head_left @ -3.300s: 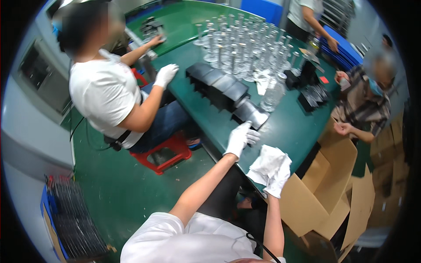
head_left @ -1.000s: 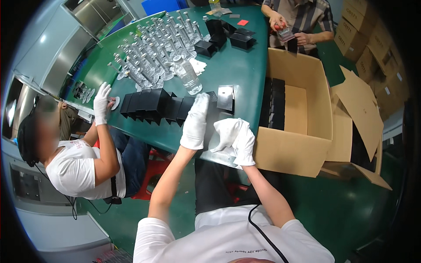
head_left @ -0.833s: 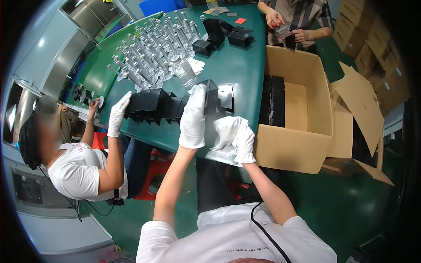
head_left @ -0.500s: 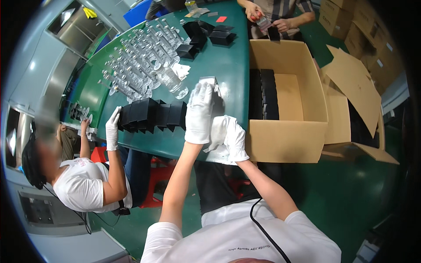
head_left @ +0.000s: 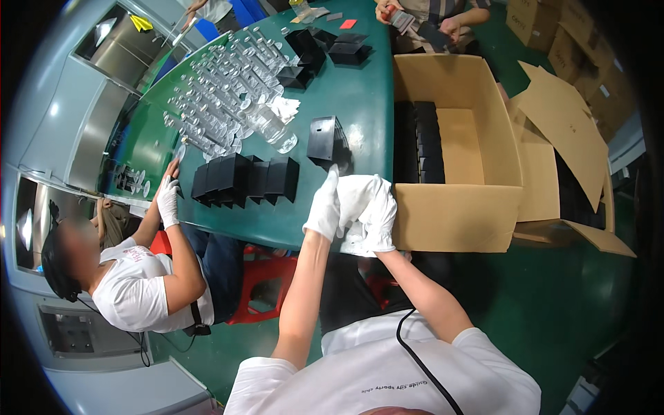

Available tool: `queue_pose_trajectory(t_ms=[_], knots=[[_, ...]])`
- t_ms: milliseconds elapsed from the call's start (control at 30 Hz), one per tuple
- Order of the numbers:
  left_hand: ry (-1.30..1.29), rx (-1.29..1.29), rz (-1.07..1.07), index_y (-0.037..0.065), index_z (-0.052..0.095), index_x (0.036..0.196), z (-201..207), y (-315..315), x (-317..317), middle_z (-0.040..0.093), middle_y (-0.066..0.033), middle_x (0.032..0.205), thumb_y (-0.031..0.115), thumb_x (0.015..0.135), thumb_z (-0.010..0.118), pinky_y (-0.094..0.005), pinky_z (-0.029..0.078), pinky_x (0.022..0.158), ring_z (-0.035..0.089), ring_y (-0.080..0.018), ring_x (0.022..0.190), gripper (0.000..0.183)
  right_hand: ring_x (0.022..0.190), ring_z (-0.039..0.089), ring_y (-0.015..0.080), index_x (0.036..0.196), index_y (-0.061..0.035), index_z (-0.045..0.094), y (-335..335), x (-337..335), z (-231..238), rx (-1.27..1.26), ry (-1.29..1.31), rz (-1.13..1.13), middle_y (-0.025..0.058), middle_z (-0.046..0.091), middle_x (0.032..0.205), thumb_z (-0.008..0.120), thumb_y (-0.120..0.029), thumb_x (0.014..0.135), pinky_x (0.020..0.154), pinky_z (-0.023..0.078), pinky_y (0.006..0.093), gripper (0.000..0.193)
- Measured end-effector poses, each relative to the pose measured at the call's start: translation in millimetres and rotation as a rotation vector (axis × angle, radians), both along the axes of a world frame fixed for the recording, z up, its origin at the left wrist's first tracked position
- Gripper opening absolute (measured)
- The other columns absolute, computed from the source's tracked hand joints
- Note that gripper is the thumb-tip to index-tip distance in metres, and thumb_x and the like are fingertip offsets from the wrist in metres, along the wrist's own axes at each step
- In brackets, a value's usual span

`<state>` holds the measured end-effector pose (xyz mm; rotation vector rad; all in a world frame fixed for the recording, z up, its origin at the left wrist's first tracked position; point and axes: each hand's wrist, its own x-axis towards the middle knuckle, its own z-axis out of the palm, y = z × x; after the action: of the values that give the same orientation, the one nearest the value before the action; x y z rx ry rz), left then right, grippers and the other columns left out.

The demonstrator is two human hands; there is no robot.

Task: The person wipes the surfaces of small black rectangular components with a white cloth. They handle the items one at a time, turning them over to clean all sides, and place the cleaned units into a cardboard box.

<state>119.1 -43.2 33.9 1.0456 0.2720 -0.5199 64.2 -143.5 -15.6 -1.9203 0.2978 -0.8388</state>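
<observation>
My gloved left hand (head_left: 322,213) is closed at the left side of a bunched white cloth (head_left: 351,196), near the table's front edge. From the right, my gloved right hand (head_left: 380,218) grips the same cloth, its fingers partly hidden in the folds. Just beyond my hands stands a black box (head_left: 324,138) with a shiny side, touched by neither hand. Left of it lies a row of black open boxes (head_left: 238,181) pressed side by side.
An open cardboard carton (head_left: 456,218) with black boxes inside stands at the table's right. Many clear stemmed pieces (head_left: 221,97) and a clear bottle (head_left: 270,128) occupy the left. One co-worker (head_left: 149,287) sits at left; another's hands (head_left: 453,28) work at the far side.
My left hand has let go of the shiny-sided black box and come back toward me to the cloth. The left co-worker's hand has moved away from the row of boxes.
</observation>
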Motion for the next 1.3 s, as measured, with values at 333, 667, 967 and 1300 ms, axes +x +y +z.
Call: queue_pose_trajectory(t_ms=[333, 667, 967, 1300], knots=[[-0.717, 0.950, 0.196, 0.000, 0.063, 0.094, 3.1, 3.1, -1.4, 0.062, -0.0204, 0.080, 0.024, 0.093, 0.058, -0.0378, 0.045, 0.066, 0.059, -0.0346, 0.072, 0.025, 0.111, 0.060, 0.0349, 0.144, -0.0068, 0.038, -22.8, -20.9, -24.5, -0.099, 0.411, -0.101, 0.0227, 0.054, 0.130, 0.052, -0.029, 0.094, 0.092, 0.050, 0.0432, 0.056], [-1.049, 1.334, 0.180, 0.004, 0.061, 0.089, -27.3, 36.3, -76.2, 0.061, -0.0181, 0.078, 0.011, 0.086, 0.063, -0.0452, 0.047, 0.065, 0.059, -0.0404, 0.074, 0.009, 0.114, 0.058, 0.0277, 0.130, -0.0049, 0.056, -19.0, -45.7, 40.4, -0.004, 0.196, 0.435, 0.0175, 0.062, 0.123, 0.061, -0.020, 0.091, 0.096, 0.047, 0.0377, 0.042], [-1.153, 1.275, 0.264, 0.004, 0.060, 0.084, -45.1, 45.6, -72.7, 0.055, -0.0149, 0.075, 0.007, 0.080, 0.065, -0.0453, 0.045, 0.066, 0.055, -0.0376, 0.070, 0.007, 0.126, 0.051, 0.0273, 0.132, -0.0077, 0.054, 1.8, 30.8, 73.0, -0.859, 0.010, 0.429, 0.0095, 0.054, 0.137, 0.057, -0.032, 0.091, 0.106, 0.039, 0.0448, 0.048], [-1.043, 0.988, 0.433, 0.002, 0.064, 0.104, -53.9, 42.3, -74.7, 0.065, -0.0175, 0.096, 0.013, 0.084, 0.062, -0.0414, 0.049, 0.075, 0.062, -0.0372, 0.086, 0.024, 0.131, 0.047, 0.0285, 0.124, -0.0114, 0.062, 55.3, 22.5, 72.2, -0.705, -0.085, 0.675, 0.0089, 0.056, 0.135, 0.057, -0.037, 0.092, 0.111, 0.033, 0.0468, 0.041]])
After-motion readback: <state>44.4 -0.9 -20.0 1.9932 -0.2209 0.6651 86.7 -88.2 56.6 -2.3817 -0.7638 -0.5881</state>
